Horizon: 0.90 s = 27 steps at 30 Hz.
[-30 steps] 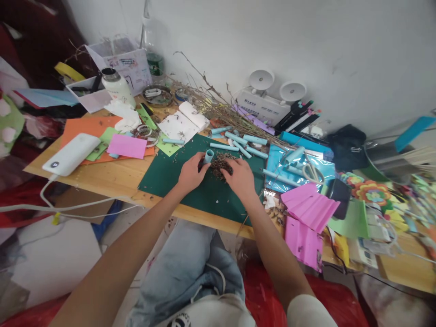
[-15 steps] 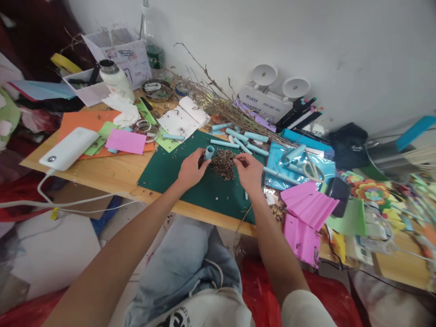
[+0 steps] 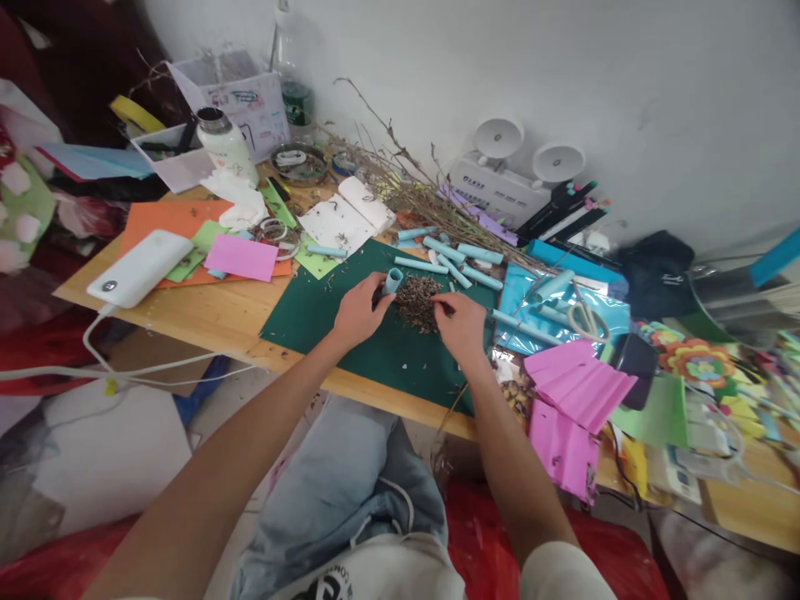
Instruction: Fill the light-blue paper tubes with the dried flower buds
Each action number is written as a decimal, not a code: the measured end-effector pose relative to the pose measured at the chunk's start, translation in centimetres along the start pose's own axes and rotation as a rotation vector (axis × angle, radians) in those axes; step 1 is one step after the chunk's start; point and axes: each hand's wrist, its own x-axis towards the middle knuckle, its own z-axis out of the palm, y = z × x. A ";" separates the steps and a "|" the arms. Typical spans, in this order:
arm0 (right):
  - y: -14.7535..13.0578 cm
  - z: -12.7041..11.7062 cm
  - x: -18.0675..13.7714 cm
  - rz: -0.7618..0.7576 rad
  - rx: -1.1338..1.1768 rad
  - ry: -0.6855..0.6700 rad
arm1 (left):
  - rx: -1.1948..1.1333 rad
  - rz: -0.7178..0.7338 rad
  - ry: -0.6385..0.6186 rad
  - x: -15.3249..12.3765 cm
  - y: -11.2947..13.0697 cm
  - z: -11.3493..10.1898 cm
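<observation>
My left hand [image 3: 357, 310] is closed round a short light-blue paper tube [image 3: 392, 281], holding it upright on the dark green cutting mat [image 3: 312, 317]. Right beside the tube lies a small heap of dried brown plant bits [image 3: 417, 300]. My right hand [image 3: 461, 323] rests at the heap's right edge with its fingertips pinched on some of the bits. Several more rolled blue paper tubes [image 3: 459, 262] lie at the mat's far edge.
A white power bank [image 3: 141, 267] with cable, pink sticky notes [image 3: 241, 256] and orange paper lie left. Dried twigs [image 3: 406, 192], a white bottle [image 3: 226, 147] and boxes stand behind. Pink folded paper [image 3: 578, 383], scissors [image 3: 584, 317] on blue film and paper flowers crowd the right.
My right hand has lifted off the heap, drawn to its right side and pinched at the bits. The left hand kept holding the tube upright. The view shifted slightly.
</observation>
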 end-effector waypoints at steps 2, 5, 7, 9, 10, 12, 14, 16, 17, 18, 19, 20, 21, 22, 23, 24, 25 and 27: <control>0.0 -0.3 0.1 0.001 0.022 0.039 | -0.017 0.003 0.004 0.0 0.0 0.0; -0.1 -0.5 0.2 -0.025 0.010 -0.022 | -0.032 -0.002 0.009 0.0 0.1 0.0; -0.5 -0.3 0.2 -0.071 -0.039 -0.093 | -0.035 -0.001 0.011 0.0 0.1 0.0; -1.4 0.0 0.3 -0.113 -0.120 -0.133 | -0.033 0.006 0.013 0.0 0.0 0.0; -1.9 0.2 0.4 -0.132 -0.165 -0.145 | -0.028 0.008 0.015 0.1 0.0 0.1; -2.9 0.8 0.9 -0.173 -0.244 -0.181 | -0.014 0.010 0.016 0.1 -0.1 0.1; -3.5 1.3 1.5 -0.213 -0.307 -0.235 | -0.001 0.008 0.016 0.1 -0.2 0.2; -3.5 1.7 2.0 -0.241 -0.339 -0.279 | 0.008 0.008 0.020 0.1 -0.2 0.2; -3.2 1.8 2.1 -0.249 -0.330 -0.282 | 0.012 0.007 0.022 0.1 -0.2 0.2; -3.0 1.7 2.2 -0.252 -0.301 -0.267 | 0.017 0.007 0.021 0.1 -0.2 0.2; -2.6 1.6 2.1 -0.244 -0.253 -0.233 | 0.023 0.008 0.019 0.0 -0.2 0.2; -2.3 1.4 2.0 -0.225 -0.193 -0.190 | 0.031 0.009 0.016 0.0 -0.2 0.2; -1.9 1.1 1.8 -0.193 -0.130 -0.143 | 0.037 0.008 0.013 0.0 -0.2 0.1; -1.6 0.8 1.6 -0.156 -0.073 -0.100 | 0.041 0.008 0.011 0.0 -0.2 0.1; -1.4 0.4 1.4 -0.121 -0.026 -0.069 | 0.039 0.008 0.010 0.0 -0.1 0.1; -1.2 0.1 1.2 -0.093 0.007 -0.044 | 0.033 0.006 0.009 0.0 -0.1 0.0; -1.0 -0.2 1.0 -0.073 0.028 -0.024 | 0.023 0.004 0.010 0.0 -0.1 0.0; -0.7 -0.6 0.8 -0.050 0.045 -0.004 | 0.006 0.000 0.010 0.0 0.0 0.0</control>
